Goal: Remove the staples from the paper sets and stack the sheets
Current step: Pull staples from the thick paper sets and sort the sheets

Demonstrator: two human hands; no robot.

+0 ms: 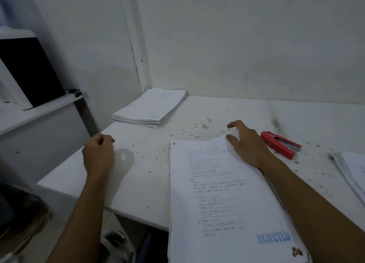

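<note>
Your right hand [246, 144] grips top-right corner of stamped paper set [227, 193] at near surface [148, 174] edge. Left hand [98, 154] clenched, holding nothing visible. Red staple remover [280, 144] just beside right hand. Sheet stack [152, 108] in far corner.

Right-hand paper pile [353, 176] cut by edge
</note>
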